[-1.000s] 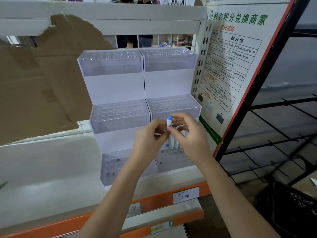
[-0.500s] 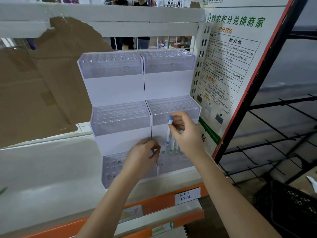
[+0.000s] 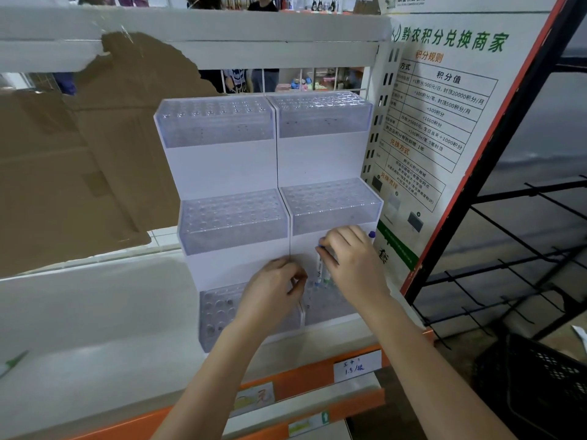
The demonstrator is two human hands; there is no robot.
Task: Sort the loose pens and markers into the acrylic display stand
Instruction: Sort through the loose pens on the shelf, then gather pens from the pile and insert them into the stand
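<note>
Above the lowest tier of the acrylic display stand (image 3: 222, 173), a blue-capped pen (image 3: 319, 265) is being pinched upright by the right hand (image 3: 352, 265); nothing visible is being held by the curled left hand (image 3: 273, 290).

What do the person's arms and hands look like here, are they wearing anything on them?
Both forearms are bare for all their visible length, with no sleeves showing. The left hand and right hand have no gloves, and no rings, watch or bracelet can be seen on them or on the wrists. The fingernails look short and unpainted, as far as the picture shows.
</note>
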